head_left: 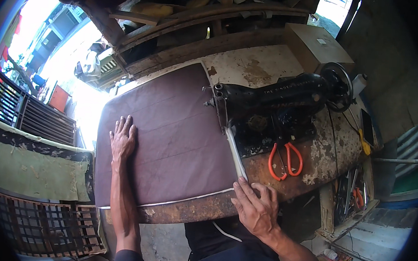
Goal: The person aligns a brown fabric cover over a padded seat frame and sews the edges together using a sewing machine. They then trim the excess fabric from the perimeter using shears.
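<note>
A maroon, padded-looking upholstery panel (170, 133) edged with white piping (235, 151) lies on a worn table (321, 171). Its right edge runs under the needle end of a black sewing machine (283, 96). My left hand (122, 139) rests open and flat on the panel's left half. My right hand (254, 207) is at the near right corner, fingers closed on the white piping just beyond the panel's front edge. Orange-handled scissors (299, 162) lie beside the machine's bed, right of the piping.
A cardboard box (314, 48) stands behind the machine. A yellow-handled tool (364, 140) lies at the right. Wooden shelving (187, 14) holding scraps rises behind. Slatted frames (45, 223) and a pale green board (34, 167) stand at the left. A white cord (226, 232) hangs below the table.
</note>
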`<state>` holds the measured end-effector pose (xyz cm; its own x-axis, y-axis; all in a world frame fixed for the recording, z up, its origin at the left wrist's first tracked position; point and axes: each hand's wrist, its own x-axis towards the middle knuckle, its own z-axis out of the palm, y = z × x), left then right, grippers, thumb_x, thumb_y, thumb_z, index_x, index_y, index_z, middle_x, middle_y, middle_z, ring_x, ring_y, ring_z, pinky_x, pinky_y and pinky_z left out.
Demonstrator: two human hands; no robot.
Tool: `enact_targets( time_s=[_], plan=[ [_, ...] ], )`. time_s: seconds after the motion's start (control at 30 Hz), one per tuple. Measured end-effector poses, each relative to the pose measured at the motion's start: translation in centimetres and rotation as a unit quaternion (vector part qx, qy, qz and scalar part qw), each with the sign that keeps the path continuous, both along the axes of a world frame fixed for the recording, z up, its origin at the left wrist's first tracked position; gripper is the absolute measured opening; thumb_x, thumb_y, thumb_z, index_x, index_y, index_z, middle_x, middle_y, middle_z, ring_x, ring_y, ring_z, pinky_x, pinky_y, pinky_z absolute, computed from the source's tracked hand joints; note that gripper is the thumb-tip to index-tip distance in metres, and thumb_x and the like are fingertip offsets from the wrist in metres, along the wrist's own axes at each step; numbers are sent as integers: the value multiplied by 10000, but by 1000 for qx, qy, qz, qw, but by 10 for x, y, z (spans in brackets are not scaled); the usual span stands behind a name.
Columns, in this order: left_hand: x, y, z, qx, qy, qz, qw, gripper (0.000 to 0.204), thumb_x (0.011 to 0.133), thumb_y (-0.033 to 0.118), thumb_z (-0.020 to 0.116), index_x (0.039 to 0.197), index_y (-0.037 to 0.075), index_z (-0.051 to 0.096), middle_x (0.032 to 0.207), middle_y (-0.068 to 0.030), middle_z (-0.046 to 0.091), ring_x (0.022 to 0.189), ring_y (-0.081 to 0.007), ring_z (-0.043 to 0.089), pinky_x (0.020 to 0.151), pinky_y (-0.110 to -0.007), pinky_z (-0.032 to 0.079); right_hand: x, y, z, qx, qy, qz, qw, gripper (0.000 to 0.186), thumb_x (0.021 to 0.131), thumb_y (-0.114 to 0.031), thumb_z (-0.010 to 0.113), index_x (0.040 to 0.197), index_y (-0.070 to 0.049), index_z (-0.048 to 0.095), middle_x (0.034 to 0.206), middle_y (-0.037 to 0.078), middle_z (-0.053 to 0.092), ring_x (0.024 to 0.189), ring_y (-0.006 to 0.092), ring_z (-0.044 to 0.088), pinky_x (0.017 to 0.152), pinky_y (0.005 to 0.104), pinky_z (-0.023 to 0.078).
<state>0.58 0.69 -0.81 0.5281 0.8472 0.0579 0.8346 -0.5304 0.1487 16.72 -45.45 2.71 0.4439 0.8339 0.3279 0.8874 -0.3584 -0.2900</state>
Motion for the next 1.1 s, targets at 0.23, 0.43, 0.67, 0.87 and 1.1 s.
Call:
enact_targets(
  time_s=[0.23,0.43,0.67,0.87,1.1],
  plan=[
    [11,14,0,2,4,2,1000,566,1109,466,424,1627,242,449,1730,-100,337,1619,-316,250,1304,-595,136,9,14,-1,-5,-3,-10,1000,465,921,-285,766,1345,-96,737,1482,16,653,1039,234,588,968,439,447],
    [15,31,-4,-2,5,7,1000,573,1106,474,429,1631,246,442,1734,-96,329,1622,-314,241,1301,-600,138,18,25,-4,-7,4,-13,1000,447,925,-264,763,1334,-85,741,1487,5,646,921,231,562,936,436,452],
    [27,47,-6,-3,2,7,1000,575,1104,481,429,1630,251,446,1734,-98,329,1623,-310,241,1302,-603,130,30,37,-6,-7,-3,-7,1000,431,933,-247,755,1327,-75,742,1491,12,640,887,234,559,925,440,452],
    [32,61,-9,3,0,7,1000,569,1106,485,422,1627,256,452,1732,-96,334,1620,-306,250,1304,-597,132,36,49,-8,-3,-7,-10,1000,432,932,-235,755,1333,-76,740,1509,15,629,881,240,567,940,451,451],
    [40,74,-11,7,3,5,1000,569,1108,482,410,1630,258,445,1733,-97,332,1619,-315,253,1302,-600,132,45,60,-11,-2,-20,-17,1000,451,917,-237,770,1338,-78,738,1523,15,620,882,240,577,960,445,452]
  ],
)
